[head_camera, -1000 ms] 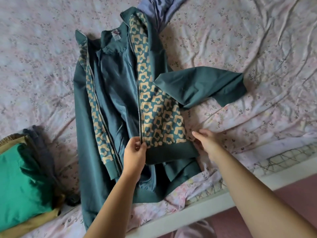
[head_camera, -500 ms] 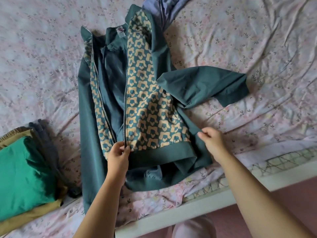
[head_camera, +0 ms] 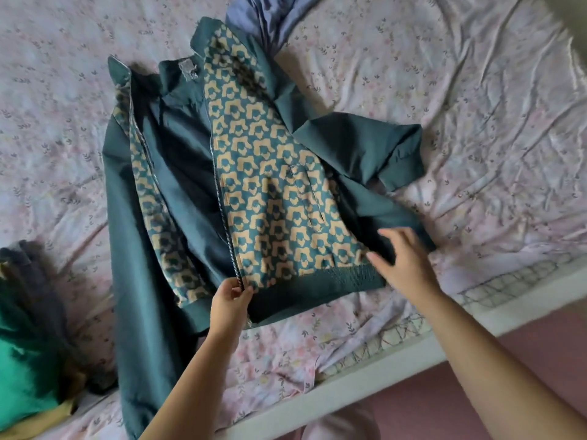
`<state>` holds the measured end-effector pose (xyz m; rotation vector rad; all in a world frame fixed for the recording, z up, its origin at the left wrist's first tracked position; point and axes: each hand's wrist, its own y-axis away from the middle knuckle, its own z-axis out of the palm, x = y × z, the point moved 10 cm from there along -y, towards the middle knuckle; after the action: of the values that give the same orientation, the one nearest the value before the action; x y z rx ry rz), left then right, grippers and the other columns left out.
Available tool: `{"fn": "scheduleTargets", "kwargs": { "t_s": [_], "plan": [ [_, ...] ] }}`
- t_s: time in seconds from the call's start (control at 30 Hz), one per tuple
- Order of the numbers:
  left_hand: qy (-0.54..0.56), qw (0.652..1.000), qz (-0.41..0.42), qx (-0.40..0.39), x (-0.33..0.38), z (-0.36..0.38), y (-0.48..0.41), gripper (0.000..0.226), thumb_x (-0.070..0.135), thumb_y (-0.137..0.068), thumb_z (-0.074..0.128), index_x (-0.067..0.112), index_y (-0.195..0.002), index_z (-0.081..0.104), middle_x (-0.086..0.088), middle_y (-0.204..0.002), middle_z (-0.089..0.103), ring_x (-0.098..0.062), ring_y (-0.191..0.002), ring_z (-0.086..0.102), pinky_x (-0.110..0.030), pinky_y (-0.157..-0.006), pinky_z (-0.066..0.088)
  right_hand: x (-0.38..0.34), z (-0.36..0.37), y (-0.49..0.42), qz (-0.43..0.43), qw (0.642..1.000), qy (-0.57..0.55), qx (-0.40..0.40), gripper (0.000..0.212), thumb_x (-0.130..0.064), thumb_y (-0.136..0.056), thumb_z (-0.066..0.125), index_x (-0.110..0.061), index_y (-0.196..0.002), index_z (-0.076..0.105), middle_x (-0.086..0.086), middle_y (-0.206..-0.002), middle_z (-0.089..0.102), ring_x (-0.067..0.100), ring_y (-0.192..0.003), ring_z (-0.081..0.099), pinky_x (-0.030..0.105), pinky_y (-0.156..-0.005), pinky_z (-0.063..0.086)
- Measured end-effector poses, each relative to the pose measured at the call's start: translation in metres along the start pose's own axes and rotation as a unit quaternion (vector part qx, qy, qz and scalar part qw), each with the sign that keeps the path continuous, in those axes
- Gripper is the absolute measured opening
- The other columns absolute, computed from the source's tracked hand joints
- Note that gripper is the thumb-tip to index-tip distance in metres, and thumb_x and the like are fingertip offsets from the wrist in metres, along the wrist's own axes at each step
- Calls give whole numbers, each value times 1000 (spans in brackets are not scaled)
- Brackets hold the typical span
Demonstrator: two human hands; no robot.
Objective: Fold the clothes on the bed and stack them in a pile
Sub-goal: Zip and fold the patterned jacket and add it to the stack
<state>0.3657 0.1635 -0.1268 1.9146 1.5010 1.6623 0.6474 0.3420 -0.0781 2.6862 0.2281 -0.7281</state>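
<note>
Jacket [head_camera: 254, 185], teal with a tan repeating print on its front panels, lies front up and unzipped on the bed [head_camera: 476, 90], near the bed's front edge. A small grey label [head_camera: 187, 69] sits inside the collar; its writing is too blurred to read. The jacket's long axis runs from the collar at the far side to the ribbed hem at the near side, slanting so that the hem lies further to the person's right than the collar. The sleeve [head_camera: 374, 147] on the person's right is bent across and points right, its cuff resting on the sheet. The other sleeve runs straight down the left side toward the bed's edge.

The left grip [head_camera: 230, 308] pinches the bottom end of the zipper on the printed panel, at the hem. The right grip [head_camera: 406, 265] is spread, fingers loose and motion-blurred, over the hem's right corner; whether it touches the cloth cannot be told.

A pile of folded clothes [head_camera: 25, 360] lies at the left, and a lavender garment [head_camera: 270, 14] at the far edge.
</note>
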Motion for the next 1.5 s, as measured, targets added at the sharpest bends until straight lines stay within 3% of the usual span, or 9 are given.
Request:
{"fn": "scheduleTargets", "kwargs": {
  "t_s": [0.13, 0.37, 0.53, 0.67, 0.87, 1.0, 1.13, 1.33, 1.5],
  "plan": [
    [7, 1000, -4, -5, -4, 1, -4, 9, 1, -89, 54, 7, -95, 57, -6, -80, 61, -18, -71, 55, -26, -61, 45, -26, 68, 27, -18, 992, 39, -120, 66, -34, -78, 70, -7, -131, 42, 9, -123, 45, 25, -114, 44, 33, -90, 39],
    [-56, 998, 18, -29, -5, 3, -2, 14, 7, -89, 56, 14, -99, 63, -2, -85, 67, -18, -80, 62, -27, -73, 46, 1, 14, -4, 140, 988, 25, 69, 25, 1, -84, 54, 3, -110, 55, 23, -110, 54, 38, -100, 53, 36, -73, 40],
    [-126, 984, 40, 119, -4, -46, 13, 12, 14, -88, 57, 9, -98, 63, -2, -92, 62, -17, -86, 56, -24, -73, 36, -88, 22, 9, -82, 983, 146, 78, 45, -1, -65, 72, -2, -107, 57, 19, -104, 57, 37, -92, 57, 43, -75, 51],
    [-150, 971, 23, 185, -24, -80, 25, 20, 14, -87, 59, 6, -106, 58, -9, -104, 55, -21, -92, 54, -25, -75, 33, -172, 92, 31, -195, 975, 41, -95, 34, -7, -77, 65, -6, -111, 59, 10, -106, 57, 26, -92, 58, 37, -76, 53],
    [-138, 972, -24, 187, -54, -101, 15, 53, 23, -80, 70, 10, -127, 47, -9, -123, 49, -24, -114, 50, -33, -93, 40, -207, 182, 50, -134, 946, -70, -285, 35, -20, -89, 55, -14, -123, 52, 2, -118, 52, 15, -106, 52, 30, -89, 44],
    [-115, 973, -53, 191, -66, -104, 3, 24, 15, -86, 58, 11, -110, 57, -6, -110, 59, -22, -99, 56, -28, -79, 42, -205, 216, 52, -51, 928, -132, -344, 35, -15, -90, 56, -12, -124, 54, 5, -120, 57, 16, -106, 56, 20, -88, 42],
    [-102, 972, -34, 210, -72, -121, 0, 13, 12, -87, 56, 11, -99, 60, -5, -100, 58, -22, -93, 58, -27, -78, 41, -204, 235, 48, 5, 928, -145, -342, 44, -17, -90, 56, -11, -133, 45, 7, -129, 53, 18, -113, 53, 22, -93, 38],
    [-77, 986, 9, 149, -82, -125, 2, 44, 13, -84, 64, 15, -126, 49, 4, -116, 49, -4, -100, 46, -13, -87, 31, -200, 257, 51, 148, 892, -255, -341, 46, -15, -86, 62, -13, -129, 44, 6, -108, 61, 15, -94, 59, 34, -89, 49],
    [-80, 992, 30, 93, -86, -118, 4, 60, 9, -81, 67, 15, -135, 42, 5, -123, 49, -4, -110, 47, -10, -90, 29, -209, 214, 35, 89, 917, -284, -267, 22, -11, -84, 63, -19, -104, 57, 1, -102, 65, 18, -94, 62, 37, -83, 52]
  ]
}}
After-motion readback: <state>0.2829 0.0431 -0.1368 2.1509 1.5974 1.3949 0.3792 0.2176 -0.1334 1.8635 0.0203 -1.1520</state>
